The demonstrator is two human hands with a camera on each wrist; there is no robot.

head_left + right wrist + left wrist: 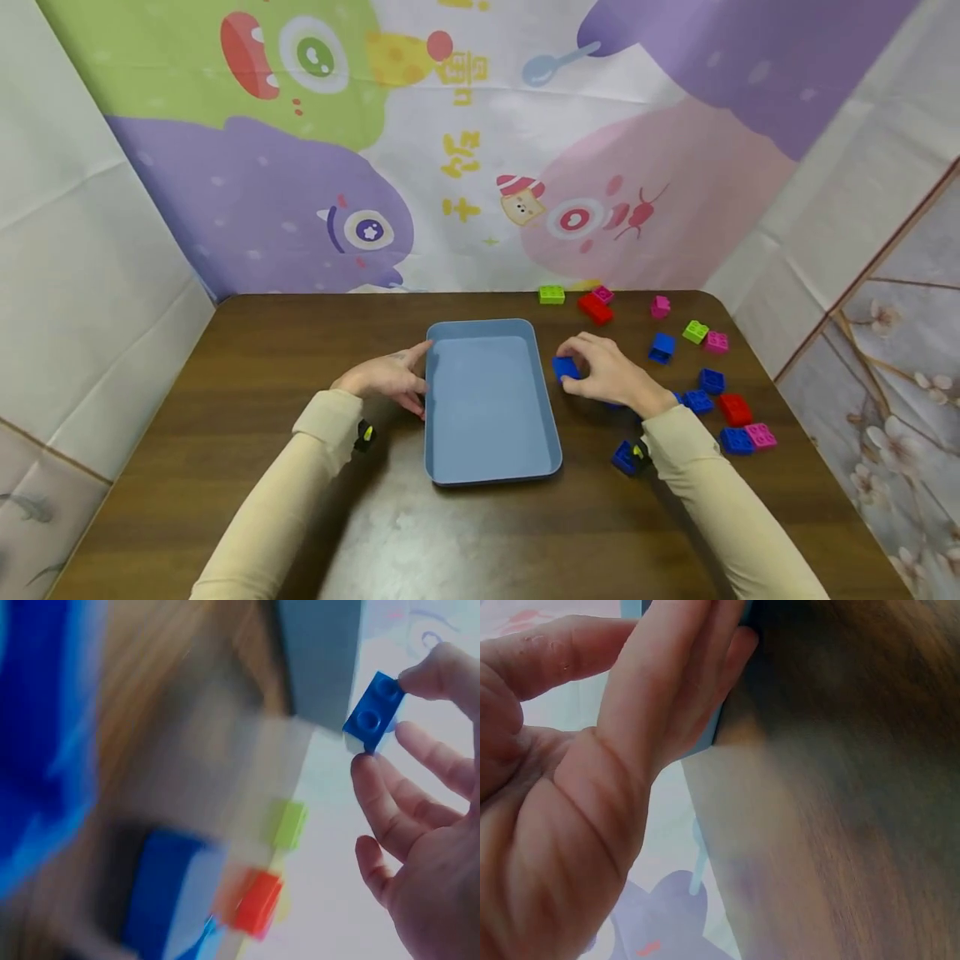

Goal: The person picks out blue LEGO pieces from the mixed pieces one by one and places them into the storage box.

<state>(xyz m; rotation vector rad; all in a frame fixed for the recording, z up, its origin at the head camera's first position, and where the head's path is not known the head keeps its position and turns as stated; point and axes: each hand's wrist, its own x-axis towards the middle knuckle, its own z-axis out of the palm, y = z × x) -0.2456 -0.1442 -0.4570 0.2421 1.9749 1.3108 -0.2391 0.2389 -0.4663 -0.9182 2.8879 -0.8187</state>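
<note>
So the surface (247,375) runs under both hands, with the tray (487,400) sitting between them. Left hand (390,379) has its fingers loosely spread against the tray's side, my guess is to stop it sliding. Right hand (607,371) pinches a blue brick (373,712) by its ends, probably for a secure hold. Loose bricks (736,409) mostly lie right of those fingers.

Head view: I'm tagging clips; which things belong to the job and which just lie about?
In the job, apparently:
left hand, touching tray
right hand, pinching blue block

Lying about, role unclear:
red blocks
pink blocks
green blocks
other blue blocks
</note>
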